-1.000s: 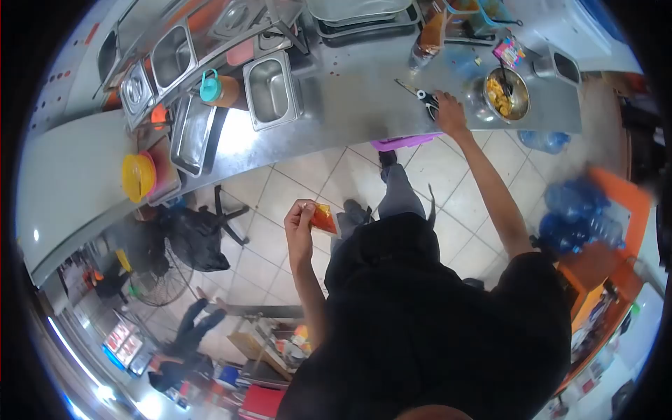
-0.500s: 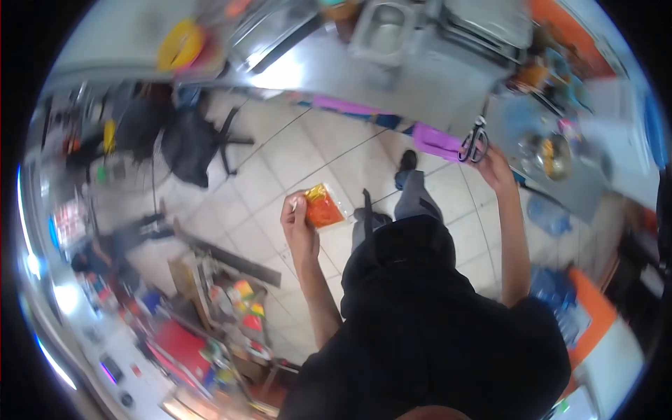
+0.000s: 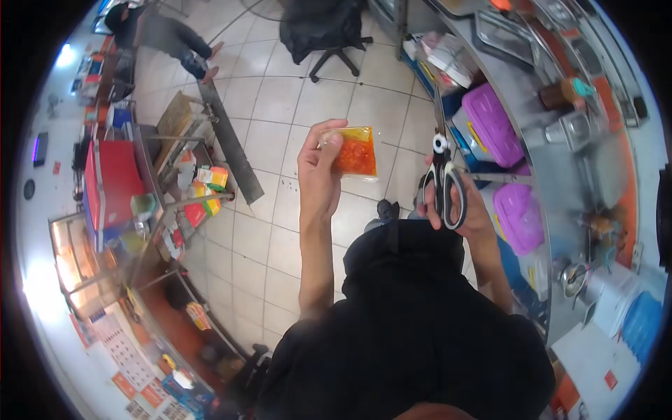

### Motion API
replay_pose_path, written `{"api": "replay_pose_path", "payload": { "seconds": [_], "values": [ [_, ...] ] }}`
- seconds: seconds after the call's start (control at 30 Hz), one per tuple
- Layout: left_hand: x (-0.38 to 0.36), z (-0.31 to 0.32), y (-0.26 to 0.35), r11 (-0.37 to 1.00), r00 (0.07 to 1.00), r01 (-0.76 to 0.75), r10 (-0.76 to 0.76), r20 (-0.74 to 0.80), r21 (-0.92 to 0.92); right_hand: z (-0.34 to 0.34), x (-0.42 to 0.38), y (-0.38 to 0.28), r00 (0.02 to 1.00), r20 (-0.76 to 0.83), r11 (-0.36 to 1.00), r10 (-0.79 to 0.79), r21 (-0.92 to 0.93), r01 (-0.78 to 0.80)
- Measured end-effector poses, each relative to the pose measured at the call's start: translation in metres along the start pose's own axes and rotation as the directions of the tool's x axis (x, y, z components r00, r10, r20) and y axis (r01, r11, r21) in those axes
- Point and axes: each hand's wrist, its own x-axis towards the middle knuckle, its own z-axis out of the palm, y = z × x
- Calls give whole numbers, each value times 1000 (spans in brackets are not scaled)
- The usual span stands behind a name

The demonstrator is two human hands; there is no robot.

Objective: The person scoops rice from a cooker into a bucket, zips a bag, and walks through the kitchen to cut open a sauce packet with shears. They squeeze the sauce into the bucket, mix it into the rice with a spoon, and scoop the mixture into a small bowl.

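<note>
My left hand point(image 3: 320, 164) pinches the left edge of a small clear packet point(image 3: 358, 152) with orange-red and yellow contents, held out over the tiled floor. To its right, my right hand point(image 3: 463, 210) is wrapped round the handles of black and white scissors point(image 3: 442, 168). The blades point away from me, towards the top of the view. Packet and scissors are apart, with a stretch of floor showing between them.
A metal counter point(image 3: 553, 171) curves along the right, with purple containers point(image 3: 492, 126) below it. A black chair point(image 3: 322, 31) stands ahead. Shelving with a red box point(image 3: 115, 182) is on the left. Another person point(image 3: 164, 35) is at the upper left.
The view has swung left, so the counter now lies on the right. The packet is higher in view, and the scissors have moved in front of me, closer to the packet.
</note>
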Motion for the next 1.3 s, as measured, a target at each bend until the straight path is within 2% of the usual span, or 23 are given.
{"api": "replay_pose_path", "payload": {
  "seconds": [0.03, 0.1, 0.17, 0.23, 0.27, 0.3, 0.37, 0.4, 0.43, 0.53, 0.6, 0.77, 0.9, 1.13, 1.3],
  "values": [
    [2, -10, 5, 1000, 1000, -15, 15, -13, -11, 5, 8, 2, 1000, 14, 1000, 14, -11, -14],
    [8, -31, 11, 995, 997, -77, 76, -19, -66, 14, 26, 5, 995, 10, 970, 98, -225, -94],
    [17, -43, 17, 992, 994, -97, 93, -50, -80, 21, 42, 4, 996, 23, 955, 84, -286, -74],
    [29, -52, 22, 990, 992, -110, 104, -76, -85, 24, 58, -8, 975, -6, 856, 221, -478, -197],
    [36, -55, 25, 993, 992, -91, 83, -98, -78, 21, 67, -7, 982, 56, 864, 181, -486, -132],
    [45, -58, 27, 995, 991, -69, 60, -116, -70, 20, 76, -10, 981, 57, 864, 186, -485, -135],
    [68, -65, 31, 996, 990, -74, 67, -123, -55, 17, 95, -18, 943, 64, 893, 328, -348, -287],
    [80, -69, 32, 996, 989, -78, 73, -126, -38, 11, 104, -23, 933, 31, 837, 359, -454, -307],
    [95, -72, 34, 996, 990, -79, 74, -124, -34, 9, 117, -25, 934, 34, 839, 355, -452, -303],
    [136, -73, 45, 996, 996, -80, 81, -33, 44, 9, 155, -36, 934, 11, 872, 356, -365, -328],
    [163, -69, 54, 990, 999, -46, 46, 7, 135, 6, 180, -48, 899, 48, 877, 435, -251, -411],
    [220, -61, 74, 969, 987, 71, -102, 123, 238, 1, 222, -70, 919, -81, 890, 385, -232, -393],
    [258, -51, 86, 945, 949, 116, -196, 247, 305, 2, 241, -86, 915, -108, 869, 389, -286, -403],
    [325, -46, 92, 944, 906, 192, -275, 321, 267, 10, 261, -87, 945, -244, 919, 216, -276, -282],
    [356, -38, 111, 874, 825, 171, -379, 420, 454, 12, 279, -87, 937, -320, 938, 143, -257, -231]
  ]
}}
